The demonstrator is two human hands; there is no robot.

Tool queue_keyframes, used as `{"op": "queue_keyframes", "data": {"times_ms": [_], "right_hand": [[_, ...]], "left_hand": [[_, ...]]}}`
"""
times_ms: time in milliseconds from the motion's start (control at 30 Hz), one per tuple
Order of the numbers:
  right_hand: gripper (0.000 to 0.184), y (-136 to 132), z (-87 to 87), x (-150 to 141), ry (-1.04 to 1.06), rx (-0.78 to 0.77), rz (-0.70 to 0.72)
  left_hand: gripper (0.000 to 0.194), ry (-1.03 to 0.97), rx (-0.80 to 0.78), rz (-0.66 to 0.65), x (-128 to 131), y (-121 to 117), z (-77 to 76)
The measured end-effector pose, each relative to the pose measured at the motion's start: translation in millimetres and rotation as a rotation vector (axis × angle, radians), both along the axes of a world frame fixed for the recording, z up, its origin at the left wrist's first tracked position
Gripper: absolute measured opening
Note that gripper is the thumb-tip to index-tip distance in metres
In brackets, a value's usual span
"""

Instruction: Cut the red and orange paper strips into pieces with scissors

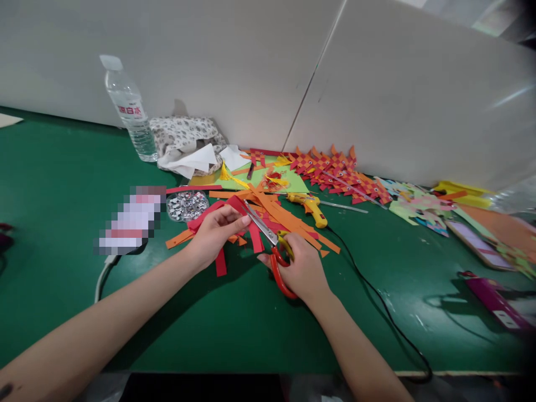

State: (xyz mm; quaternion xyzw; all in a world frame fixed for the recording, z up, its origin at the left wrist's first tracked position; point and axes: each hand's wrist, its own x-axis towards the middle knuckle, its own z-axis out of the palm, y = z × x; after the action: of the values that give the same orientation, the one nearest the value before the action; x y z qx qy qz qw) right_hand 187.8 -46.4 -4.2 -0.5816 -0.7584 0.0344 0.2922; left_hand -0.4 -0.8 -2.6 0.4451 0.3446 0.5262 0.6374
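My left hand [215,231] pinches a red paper strip [255,237] between thumb and fingers, and its ends hang down over the table. In my right hand [304,265] is a pair of scissors [263,225] with red handles, pointing up and to the left. The blades lie at the paper by my left thumb; whether they are parted I cannot tell. Under and behind the hands is a loose heap of orange paper strips [288,215]. Just beyond my right hand a yellow glue gun [312,207] rests on the table.
Left of the heap stand a round box of googly eyes [186,206] and a blurred-out phone [133,220]. A water bottle [130,111] and a tissue pouch [188,139] are by the wall. Woven red-orange paper fish [330,170] lie behind. A black cord [377,287] trails right, near a purple power strip [494,301].
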Motion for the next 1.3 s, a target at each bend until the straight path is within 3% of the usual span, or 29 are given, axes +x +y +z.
{"op": "queue_keyframes", "data": {"times_ms": [333, 567, 1300], "right_hand": [[0.036, -0.7, 2.2, 1.2, -0.034, 0.026, -0.007], [0.034, -1.4, 2.9, 1.6, -0.058, -0.004, -0.023], [0.031, 0.7, 0.6, 3.5, -0.056, 0.052, -0.035]], "left_hand": [[0.019, -0.009, -0.012, 0.000, 0.5, -1.0, 1.3], [0.014, -0.003, 0.032, -0.089, 1.1, -0.3, -3.2], [0.015, -0.011, -0.043, -0.090, -0.2, 0.8, -1.2]]}}
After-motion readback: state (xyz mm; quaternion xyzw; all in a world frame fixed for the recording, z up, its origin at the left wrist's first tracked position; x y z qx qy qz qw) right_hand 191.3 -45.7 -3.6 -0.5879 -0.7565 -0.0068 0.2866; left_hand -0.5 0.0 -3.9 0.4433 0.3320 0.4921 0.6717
